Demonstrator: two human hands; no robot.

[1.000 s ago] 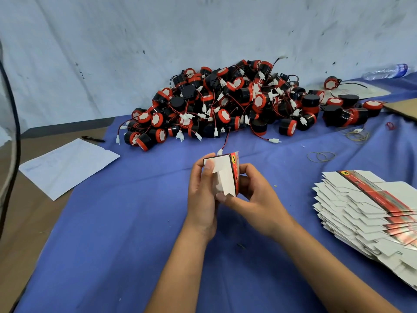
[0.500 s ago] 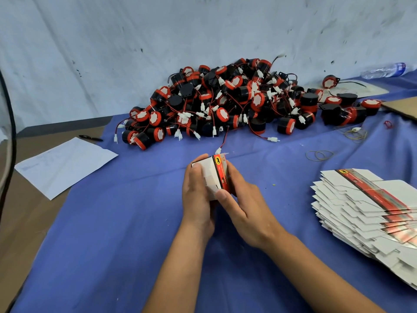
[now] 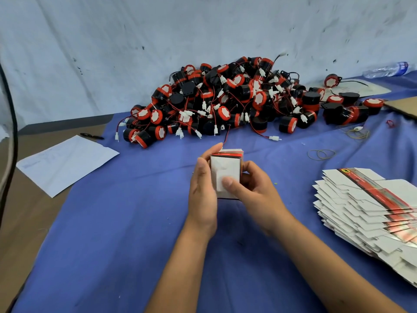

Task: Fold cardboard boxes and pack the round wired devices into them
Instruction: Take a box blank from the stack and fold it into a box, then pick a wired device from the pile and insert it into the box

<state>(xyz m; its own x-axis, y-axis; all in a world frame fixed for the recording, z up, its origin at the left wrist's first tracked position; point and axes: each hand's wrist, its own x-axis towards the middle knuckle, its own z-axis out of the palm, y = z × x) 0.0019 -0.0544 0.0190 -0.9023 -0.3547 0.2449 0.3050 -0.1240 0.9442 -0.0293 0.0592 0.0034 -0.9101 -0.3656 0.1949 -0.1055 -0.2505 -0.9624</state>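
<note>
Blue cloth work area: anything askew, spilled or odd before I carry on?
Mostly orderly. The stack of flat white cardboard box blanks is fanned, its edges not squared. One round black-and-red wired device sits apart from the pile, and loose rubber bands lie scattered on the cloth.

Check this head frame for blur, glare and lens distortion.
Head view: lighting is soft and even; the right hand is slightly motion-blurred against the small white cardboard box; glare streaks the glossy red stripes on the stack of flat white box blanks; wide-angle bending curves the blue tablecloth edges.
</note>
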